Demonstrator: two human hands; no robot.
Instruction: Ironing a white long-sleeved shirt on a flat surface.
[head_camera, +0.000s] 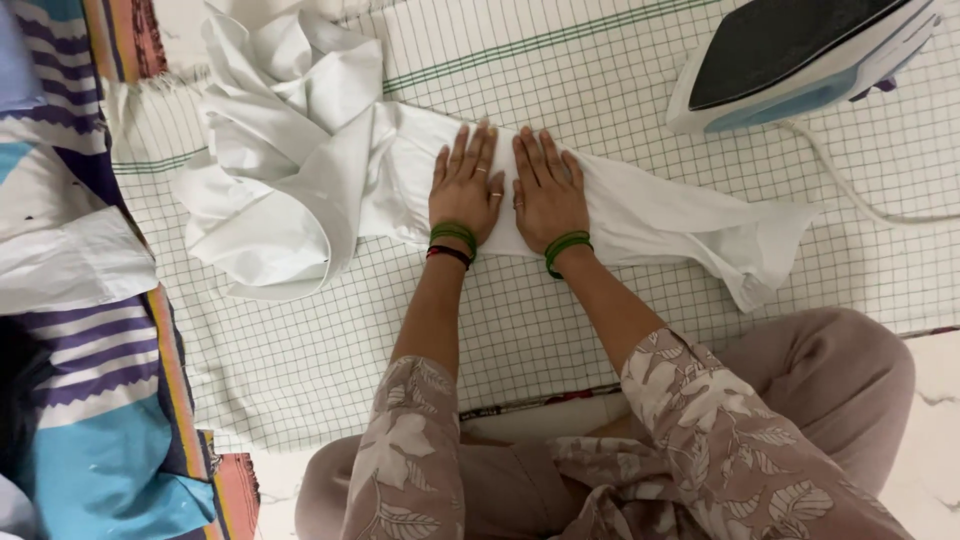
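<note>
A white garment (300, 170) lies on a white checked cloth (300, 370) spread on the floor. Its left part is bunched in folds; one long part (680, 215) stretches flat to the right. My left hand (465, 185) and my right hand (548, 190) rest side by side, palms down and fingers spread, flat on that stretched part. Neither hand grips anything. Green bangles sit on both wrists.
An iron (800, 60) with a dark soleplate stands tilted at the top right, its cord (850, 190) trailing across the cloth. Striped blue, purple and orange fabric (90, 400) lies along the left edge. My knees are at the bottom.
</note>
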